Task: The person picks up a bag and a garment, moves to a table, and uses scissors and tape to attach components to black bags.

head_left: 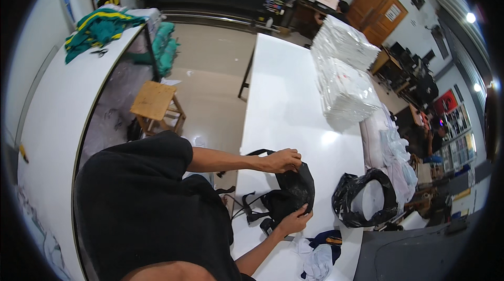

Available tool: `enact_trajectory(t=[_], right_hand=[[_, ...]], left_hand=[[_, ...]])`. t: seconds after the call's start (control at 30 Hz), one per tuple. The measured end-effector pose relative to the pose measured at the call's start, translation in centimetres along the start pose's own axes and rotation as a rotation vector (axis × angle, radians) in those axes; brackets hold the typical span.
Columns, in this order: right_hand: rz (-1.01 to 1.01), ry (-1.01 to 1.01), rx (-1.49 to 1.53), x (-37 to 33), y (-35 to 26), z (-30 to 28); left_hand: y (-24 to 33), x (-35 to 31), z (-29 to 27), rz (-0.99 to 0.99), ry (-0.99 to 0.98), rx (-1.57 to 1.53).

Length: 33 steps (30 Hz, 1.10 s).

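A black fabric bag [297, 185] with loose straps and a cord lies over the white table [278, 108], in front of my body. My left hand [283, 161] is closed on its upper edge, with the fingertips bent over the fabric. My right hand [295, 221] grips the lower edge, thumb and fingers pressed against it. The straps [254, 208] trail toward my body. Beside my right wrist sits a small dark object [267, 226], partly hidden, whose kind I cannot make out. White and navy cloths [320, 252] lie crumpled close to my right hand.
Stacks of plastic-wrapped white packages [346, 87] stand along the table's far part. A black plastic-wrapped ring [365, 198] is at the right edge. A wooden stool [155, 101] stands left of the table. Another white table [68, 108] holds green cloth [102, 29] and scissors [99, 52].
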State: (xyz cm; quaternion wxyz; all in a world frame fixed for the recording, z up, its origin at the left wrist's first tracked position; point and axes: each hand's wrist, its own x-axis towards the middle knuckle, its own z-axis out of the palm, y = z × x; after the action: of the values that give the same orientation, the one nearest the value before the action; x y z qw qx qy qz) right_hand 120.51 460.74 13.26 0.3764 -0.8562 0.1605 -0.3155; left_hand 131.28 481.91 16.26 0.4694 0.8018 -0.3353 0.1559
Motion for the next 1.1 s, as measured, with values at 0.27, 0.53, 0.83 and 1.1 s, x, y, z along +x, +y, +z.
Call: enact_trajectory(t=[0.27,0.53,0.83,1.1], right_hand=[[0.022,0.101,-0.159,5.8,1.3,2.0],[0.037,0.411,-0.350,15.4,-0.3,0.5],[0.056,0.812,-0.396,25.9,-4.6,7.9],[0.163,0.359,-0.660,19.8,-2.8,14.9]], left_hand=[[-9.7,8.8,0.4,0.067,-0.029,-0.003],[-17.4,14.2,0.8,-0.064,0.091,-0.175],[-24.0,19.1,2.1,0.040,0.078,-0.185],[-27.0,19.9,3.3,0.040,-0.001,-0.168]])
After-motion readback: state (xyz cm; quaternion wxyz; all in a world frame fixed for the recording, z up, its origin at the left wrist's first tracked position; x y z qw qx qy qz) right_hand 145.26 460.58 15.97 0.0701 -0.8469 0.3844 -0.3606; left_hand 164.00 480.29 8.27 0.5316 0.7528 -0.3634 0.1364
